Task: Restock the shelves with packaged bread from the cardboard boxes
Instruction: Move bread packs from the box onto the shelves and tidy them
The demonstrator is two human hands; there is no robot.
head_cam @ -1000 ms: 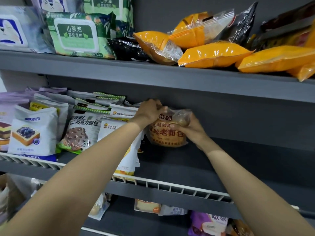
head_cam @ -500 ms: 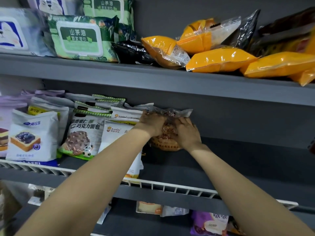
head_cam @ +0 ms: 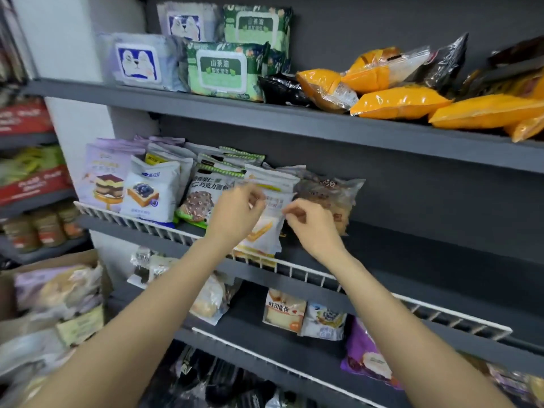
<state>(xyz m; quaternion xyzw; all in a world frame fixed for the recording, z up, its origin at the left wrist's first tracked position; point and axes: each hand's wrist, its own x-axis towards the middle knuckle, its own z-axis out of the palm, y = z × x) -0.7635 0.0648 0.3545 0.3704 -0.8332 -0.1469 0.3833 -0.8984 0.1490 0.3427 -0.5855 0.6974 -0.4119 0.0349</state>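
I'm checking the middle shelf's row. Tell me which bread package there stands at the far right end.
The brown round bread package, a clear wrapper showing a dark loaf. It stands last in the row, just right of the white package; bare shelf lies beyond it.

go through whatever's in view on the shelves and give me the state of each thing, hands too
left hand: fingers curled, pinching the white bread bag
right hand: fingers curled at the bag's right edge
white bread bag: upright behind the wire rail, sealed
brown round bread pack: standing on the middle shelf, sealed, released
cardboard box: open, packs inside
green wet wipes pack: lid closed
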